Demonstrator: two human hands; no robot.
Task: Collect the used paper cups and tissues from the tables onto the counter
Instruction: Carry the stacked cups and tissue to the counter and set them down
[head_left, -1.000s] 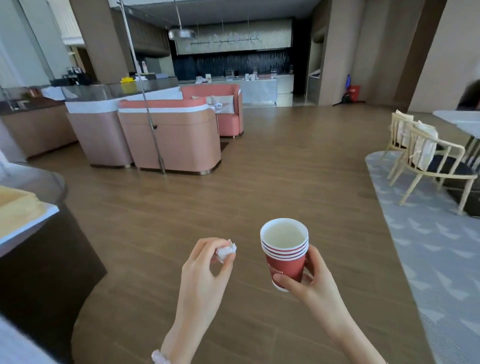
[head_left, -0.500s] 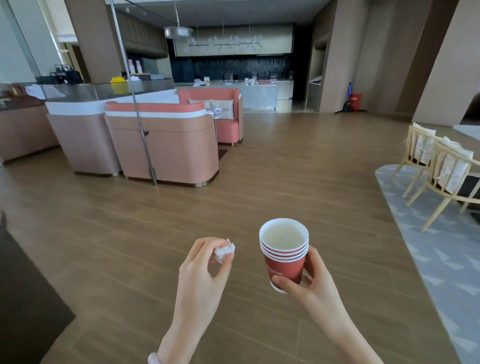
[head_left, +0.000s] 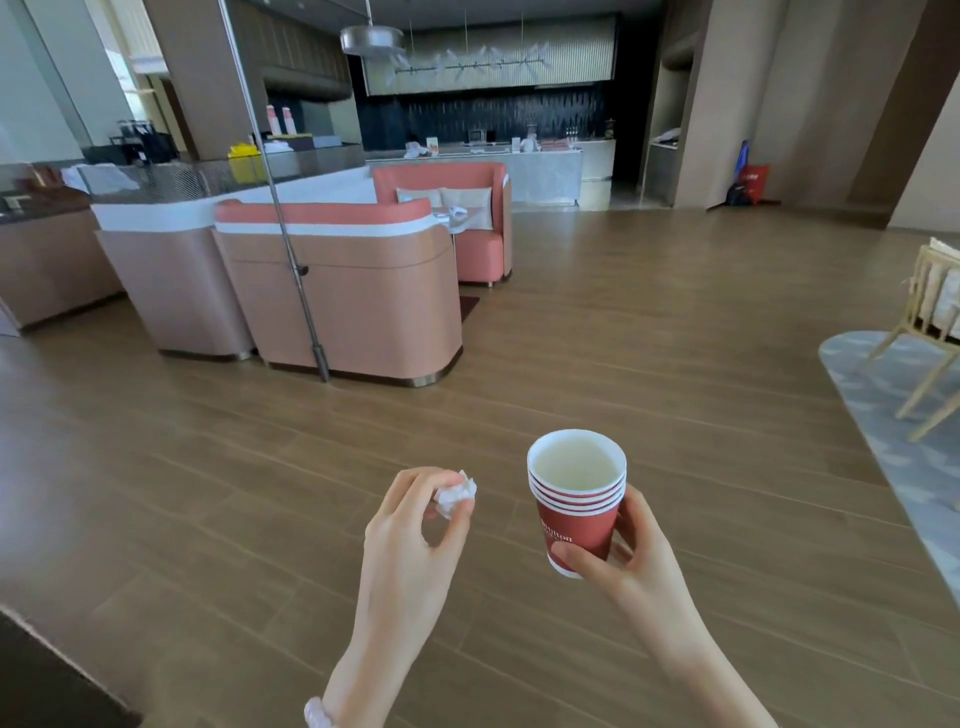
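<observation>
The pink booth draws nearer: the carry continues. The left hand still pinches the crumpled tissue in its grip, the right hand wraps the stacked paper cups

Person, wearer's view. Left hand and right hand: both bare. Forearms: uncovered along all the length that shows, slender in build. Fingers: long and slim; the right thumbnail looks short, its finish cannot be told. Left wrist: one bracelet of pale, rounded, pinkish-white beads, glossy, sitting close to the skin. Only a few beads show at the lower edge; clasp and bead count cannot be told.
</observation>
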